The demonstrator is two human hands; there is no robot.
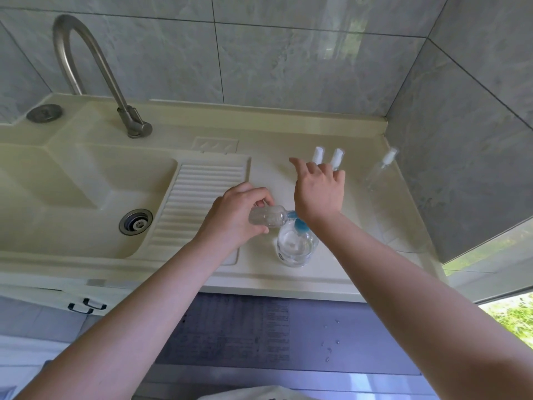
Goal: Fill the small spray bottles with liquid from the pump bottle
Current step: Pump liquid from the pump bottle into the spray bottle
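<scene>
A small clear spray bottle (266, 217) is gripped in the left hand (239, 217) at the centre of the frame, fingers and thumb curled round its body. It is held on its side, its long axis running left to right, with the open neck pointing right toward the blue pump head (298, 223) of the pump bottle (297, 245). The neck is seen touching or just beside the blue nozzle; whether liquid is passing cannot be told. The pump bottle stands upright on the pale countertop (259, 174), just below and right of the left hand, with clear liquid visible inside it.

The right hand (318, 192) is held above the pump head, wrist over the blue top, fingers spread and relaxed, nothing grasped. Its fingertips lie toward the upper right, close to two white-capped spray bottles (327, 157) standing side by side near the back of the counter. A taller clear spray bottle (380, 174) lies further right, near the tiled wall.

The coming move is judged to turn on the neck-to-nozzle alignment: the held bottle's mouth must stay at the spout while the pump is pressed down. The right hand is the nearer one to the pump head, being directly over it, so a press by the heel or palm seems likely. A slip of the neck off the spout would be expected to spill liquid onto the counter.

A sink basin (86, 197) with drain, a ribbed draining board (199, 203) and a curved metal tap (86, 67) fill the left of the frame.
</scene>
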